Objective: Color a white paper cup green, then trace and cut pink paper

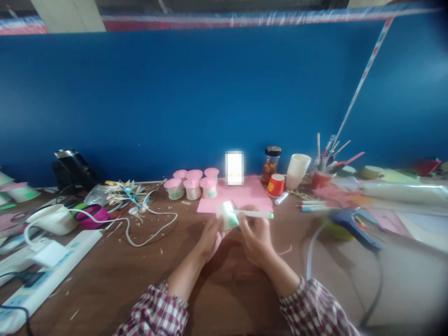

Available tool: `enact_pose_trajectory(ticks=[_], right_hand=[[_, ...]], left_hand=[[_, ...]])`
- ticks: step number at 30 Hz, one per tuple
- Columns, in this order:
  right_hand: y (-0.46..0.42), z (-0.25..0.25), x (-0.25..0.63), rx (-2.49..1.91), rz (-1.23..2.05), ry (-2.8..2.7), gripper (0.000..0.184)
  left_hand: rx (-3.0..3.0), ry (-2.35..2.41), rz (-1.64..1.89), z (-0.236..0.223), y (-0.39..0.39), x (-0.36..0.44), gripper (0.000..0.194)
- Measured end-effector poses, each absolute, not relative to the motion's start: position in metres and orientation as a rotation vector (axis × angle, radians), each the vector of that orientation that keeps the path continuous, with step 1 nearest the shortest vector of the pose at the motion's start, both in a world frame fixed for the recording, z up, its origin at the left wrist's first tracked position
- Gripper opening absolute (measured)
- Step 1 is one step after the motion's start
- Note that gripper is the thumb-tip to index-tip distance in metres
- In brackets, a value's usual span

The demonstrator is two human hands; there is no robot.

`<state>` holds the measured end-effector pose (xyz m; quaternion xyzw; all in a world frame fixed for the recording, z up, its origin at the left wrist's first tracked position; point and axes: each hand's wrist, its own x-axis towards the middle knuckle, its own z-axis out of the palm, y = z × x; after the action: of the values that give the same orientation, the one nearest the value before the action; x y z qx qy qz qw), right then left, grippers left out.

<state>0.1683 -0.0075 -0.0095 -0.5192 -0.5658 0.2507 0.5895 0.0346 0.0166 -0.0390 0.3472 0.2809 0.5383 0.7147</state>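
Observation:
My left hand [211,237] is closed round a small white paper cup [227,214] with a green patch on its side, held tilted above the brown table [147,280]. Gripped in my right hand [255,233] is a white marker with a green cap [254,214], its body lying across toward the right and one end touching the cup. Both hands sit close together just in front of a pink paper sheet [241,193]. Checked red-and-white sleeves cover both forearms.
Several pink-lidded cups [193,183] stand behind the hands. A jar [271,164], a red cup [276,185], a white cup [297,170] and a pen holder [322,175] lie right of them. A blue glue gun [353,224] is at right; a power strip [49,270] and cables at left.

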Motion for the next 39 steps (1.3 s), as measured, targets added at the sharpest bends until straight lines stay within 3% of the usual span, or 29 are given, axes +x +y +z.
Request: enact_pose_trajectory(ticks=[17, 27, 32, 39], right_hand=[[-0.003, -0.019, 0.169, -1.251, 0.453, -1.428, 0.017], [-0.006, -0.021, 0.167, -0.96, -0.024, -1.644, 0.006], [-0.009, -0.018, 0.164, -0.818, -0.117, -1.705, 0.012], [-0.008, -0.02, 0.165, -0.95, -0.049, -1.644, 0.005]], left_hand=[[0.828, 0.658, 1.169, -0.045, 0.02, 0.035, 0.032], [0.856, 0.612, 1.131, -0.044, 0.015, 0.032, 0.033], [0.882, 0.593, 1.144, -0.047, 0.016, 0.03, 0.037], [0.894, 0.495, 1.129, -0.041, 0.014, 0.032, 0.038]])
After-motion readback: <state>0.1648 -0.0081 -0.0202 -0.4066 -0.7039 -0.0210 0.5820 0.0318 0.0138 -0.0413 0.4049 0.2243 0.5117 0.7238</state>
